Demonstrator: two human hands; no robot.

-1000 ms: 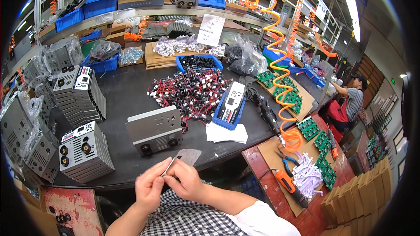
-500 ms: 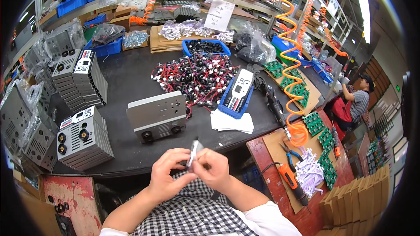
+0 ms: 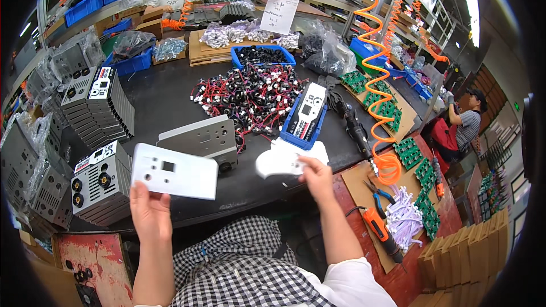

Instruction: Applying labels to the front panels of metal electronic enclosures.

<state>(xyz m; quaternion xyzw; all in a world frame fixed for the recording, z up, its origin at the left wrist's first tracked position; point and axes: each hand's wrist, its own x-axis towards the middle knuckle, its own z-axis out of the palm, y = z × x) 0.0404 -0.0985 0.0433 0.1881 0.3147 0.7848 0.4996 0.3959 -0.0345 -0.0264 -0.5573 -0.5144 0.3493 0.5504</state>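
Note:
My left hand point(image 3: 151, 210) pinches the lower left edge of a white rectangular sheet point(image 3: 187, 179), which has a square cutout and several round holes. My right hand point(image 3: 317, 179) grips a second white sheet point(image 3: 276, 162), smeared by motion, over the pile of white papers point(image 3: 313, 152). Behind the left sheet stands a bent grey metal panel point(image 3: 207, 139) with holes, its lower part partly covered. Close beyond my right hand, a blue tray point(image 3: 300, 139) holds printed white-and-black panel labels point(image 3: 311, 105).
Stacked grey metal housings point(image 3: 105, 187) stand at the left. Wired black parts point(image 3: 250, 99) are heaped mid-bench. A coiled orange hose point(image 3: 375, 85) hangs at the right, above green circuit boards point(image 3: 408, 153), pliers point(image 3: 380, 196) and an orange-and-black power tool point(image 3: 381, 236). A co-worker point(image 3: 463, 122) is farther right.
My hands, earlier together over my lap around a thin item, have moved apart. The left now holds the cutout sheet toward the left; the right has carried a white sheet to the paper pile.

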